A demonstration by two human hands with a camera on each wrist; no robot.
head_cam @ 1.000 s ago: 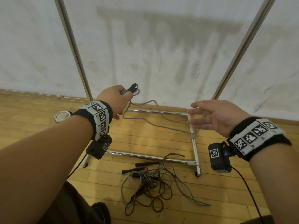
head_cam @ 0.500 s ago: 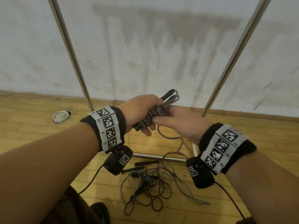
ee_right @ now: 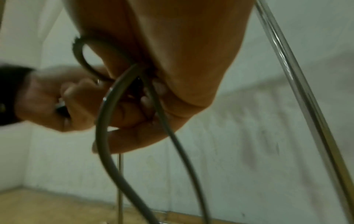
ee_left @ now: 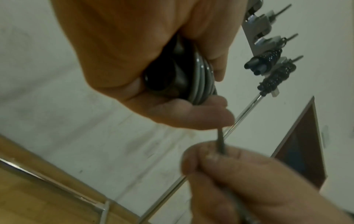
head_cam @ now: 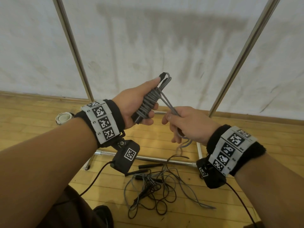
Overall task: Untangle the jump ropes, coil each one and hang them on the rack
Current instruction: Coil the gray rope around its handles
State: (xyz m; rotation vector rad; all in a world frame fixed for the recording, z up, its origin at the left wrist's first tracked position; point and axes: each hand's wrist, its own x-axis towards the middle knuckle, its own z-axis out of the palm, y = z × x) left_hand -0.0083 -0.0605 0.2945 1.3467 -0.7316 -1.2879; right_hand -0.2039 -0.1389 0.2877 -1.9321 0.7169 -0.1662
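Observation:
My left hand [head_cam: 139, 104] grips the black handles of a grey jump rope [head_cam: 150, 100], with the cord wound in several turns around them. From that bundle a doubled strand of the cord [head_cam: 167, 102] runs taut down to my right hand [head_cam: 182, 124], which pinches it; the loose loop [head_cam: 184, 144] hangs below the fist. In the left wrist view the coiled cord [ee_left: 201, 81] sits in my palm and the right hand's fingers [ee_left: 220, 163] hold the strand. A tangle of grey and dark ropes [head_cam: 156, 186] with black handles lies on the floor below.
The rack's chrome uprights [head_cam: 74, 46] [head_cam: 243, 51] and base bars [head_cam: 164, 160] stand against a stained white wall. Two dark coiled ropes [ee_left: 268, 60] hang on hooks high on the rack in the left wrist view. A white roll [head_cam: 63, 117] lies on the wooden floor at left.
A second ago my hands were apart, the rope loose between them. They met at the bundle, and now the right hand has pulled a doubled strand down and right, away from the wound handles.

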